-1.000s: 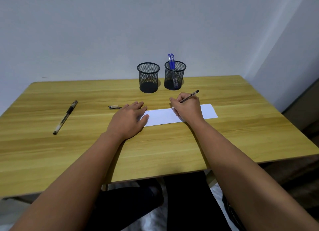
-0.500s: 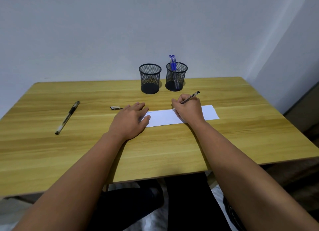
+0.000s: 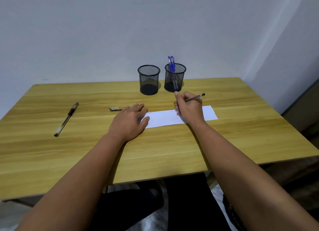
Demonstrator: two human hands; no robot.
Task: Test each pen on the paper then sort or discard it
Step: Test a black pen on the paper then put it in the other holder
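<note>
— Fingers? Your left hand (image 3: pixel 128 122) lies flat, pinning the paper (image 3: pixel 165 119) on the table (image 3: pixel 86 153); your right hand (image 3: pixel 189 108) pinches the pen (image 3: pixel 195 97), tip at the sheet.

— Step: testing. Next, judge the mark; sort into a mesh cup (image 3: pixel 175 77) or discard.

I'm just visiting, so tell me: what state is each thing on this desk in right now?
Left hand: flat, pressing the paper's left end.
Right hand: gripping a pen, tip down at the paper.
Held pen: uncapped, tilted.
Paper: flat, faint marks on it.
Cap: off, lying alone.
Black pen: capped, lying untouched.
Left cup: upright, empty.
Right cup: upright, holding blue pens.
</note>
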